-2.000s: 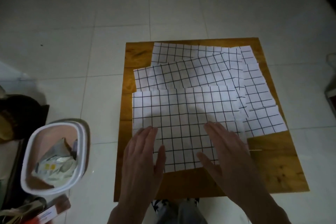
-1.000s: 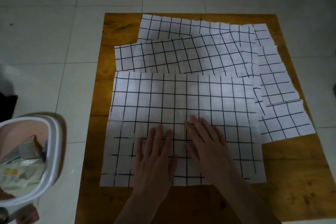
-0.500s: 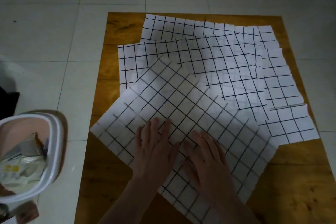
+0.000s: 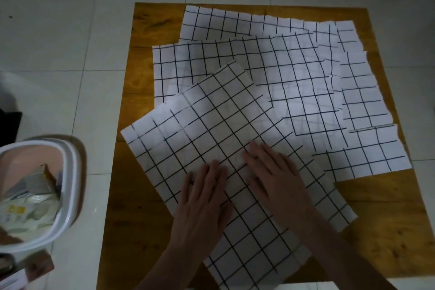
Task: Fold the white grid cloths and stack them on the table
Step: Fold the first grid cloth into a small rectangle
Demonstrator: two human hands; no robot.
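Several white grid cloths lie spread and overlapping on a wooden table [image 4: 146, 214]. The nearest cloth [image 4: 200, 129] lies turned at an angle, its near corner reaching the table's front edge. My left hand [image 4: 202, 198] and my right hand [image 4: 277, 176] rest flat on it, side by side, fingers spread and pointing away from me. A second cloth [image 4: 294, 77] lies flat behind it, a third [image 4: 235, 23] at the far edge. More cloths [image 4: 367, 148] stick out along the right side.
A white bin [image 4: 68, 186] with crumpled packaging inside stands on the tiled floor left of the table. Dark objects sit at the left edge of view. Bare wood shows at the table's front right and left side.
Both hands slid together on the nearest cloth and turned it clockwise from square to diagonal. Over the last half second it turned a little further.
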